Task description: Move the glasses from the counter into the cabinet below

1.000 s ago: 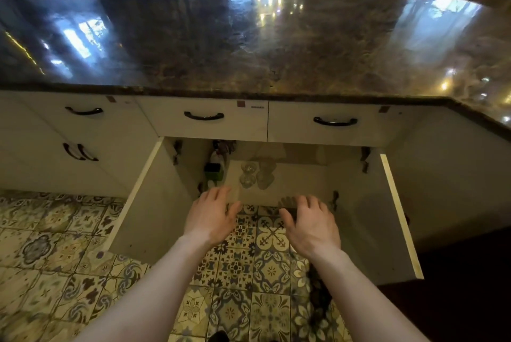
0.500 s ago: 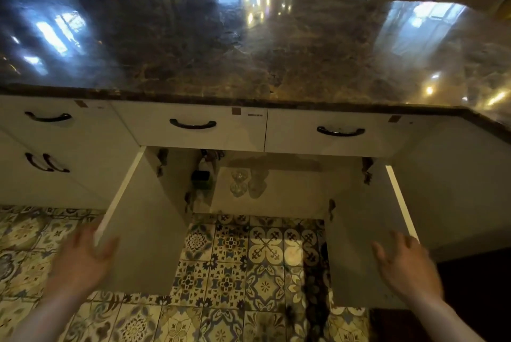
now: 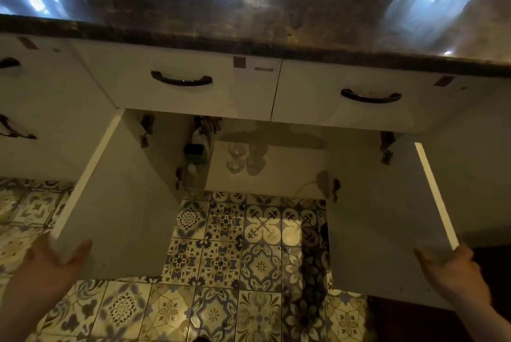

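Several clear glasses (image 3: pixel 243 159) stand close together on the pale shelf inside the open cabinet (image 3: pixel 276 175), left of its middle. Both white doors are swung wide. My left hand (image 3: pixel 52 267) is at the lower outer corner of the left door (image 3: pixel 116 203), thumb on the inner face, fingers spread behind the edge. My right hand (image 3: pixel 456 269) cups the lower outer corner of the right door (image 3: pixel 387 217) in the same way. Neither hand holds a glass. The dark marble counter (image 3: pixel 249 9) above shows only window and lamp reflections.
A green-and-black bottle (image 3: pixel 195 152) and a white bottle stand at the cabinet's left inner wall. A cable (image 3: pixel 304 188) lies on the shelf's right side. Two drawers with black handles (image 3: pixel 181 81) sit above the opening. Patterned tile floor (image 3: pixel 221 272) lies below.
My hands drew back from the cabinet opening and spread apart to the outer corners of the two doors. The view has dropped lower and closer to the cabinet.
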A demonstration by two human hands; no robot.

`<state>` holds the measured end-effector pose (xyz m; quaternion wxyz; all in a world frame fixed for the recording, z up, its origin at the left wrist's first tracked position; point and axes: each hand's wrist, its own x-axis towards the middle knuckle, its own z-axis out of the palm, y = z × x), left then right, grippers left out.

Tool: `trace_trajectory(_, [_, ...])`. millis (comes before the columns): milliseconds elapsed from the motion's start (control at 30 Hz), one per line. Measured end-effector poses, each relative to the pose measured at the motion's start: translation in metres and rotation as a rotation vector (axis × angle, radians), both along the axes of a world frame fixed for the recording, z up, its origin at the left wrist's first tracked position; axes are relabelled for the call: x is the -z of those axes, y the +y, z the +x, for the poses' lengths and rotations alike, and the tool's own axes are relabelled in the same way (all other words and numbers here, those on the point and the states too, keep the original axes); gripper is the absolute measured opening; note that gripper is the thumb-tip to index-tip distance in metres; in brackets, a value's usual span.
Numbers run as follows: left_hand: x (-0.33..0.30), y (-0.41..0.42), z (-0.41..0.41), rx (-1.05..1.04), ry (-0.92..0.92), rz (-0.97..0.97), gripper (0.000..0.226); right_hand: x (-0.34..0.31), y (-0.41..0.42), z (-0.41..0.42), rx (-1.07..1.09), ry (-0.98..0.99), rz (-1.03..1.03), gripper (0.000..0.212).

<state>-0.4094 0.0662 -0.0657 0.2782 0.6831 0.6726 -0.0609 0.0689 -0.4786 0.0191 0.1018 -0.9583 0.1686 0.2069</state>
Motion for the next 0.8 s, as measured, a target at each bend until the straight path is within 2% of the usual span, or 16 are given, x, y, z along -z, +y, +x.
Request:
trace_trajectory(67, [-0.043,-0.040,0.040,-0.009,0.070,0.012,0.100,0.001,0.008,-0.009,0.002,-0.005,-0.028,0.090])
trace_trajectory(233, [-0.081,-0.116,0.111,0.062,-0.006,0.023,0.087,-0.002,0.056,-0.037,0.010,0.018,0.059,0.091])
trace_trajectory(300, [-0.081,-0.140,0.134,0.063,-0.082,0.032,0.093,-0.004,0.081,-0.049,0.005,0.021,0.136,0.097])
trace_trajectory(433, [-0.075,-0.172,0.184,0.084,-0.213,0.010,0.105,-0.004,0.124,-0.067,0.001,-0.027,0.392,0.092])
trace_trajectory(533, [-0.068,-0.184,0.219,0.171,-0.315,-0.059,0.104,-0.005,0.154,-0.074,-0.065,0.017,0.525,0.109])
trace_trajectory(600, [-0.067,-0.188,0.242,0.275,-0.374,-0.088,0.099,-0.009,0.173,-0.074,-0.095,0.053,0.571,0.114])
trace_trajectory(667, [-0.069,-0.192,0.260,0.405,-0.398,-0.090,0.090,-0.014,0.187,-0.074,-0.143,0.095,0.608,0.103])
trace_trajectory(800, [-0.074,-0.195,0.272,0.573,-0.314,-0.040,0.082,-0.028,0.199,-0.082,-0.437,0.045,0.631,0.039])
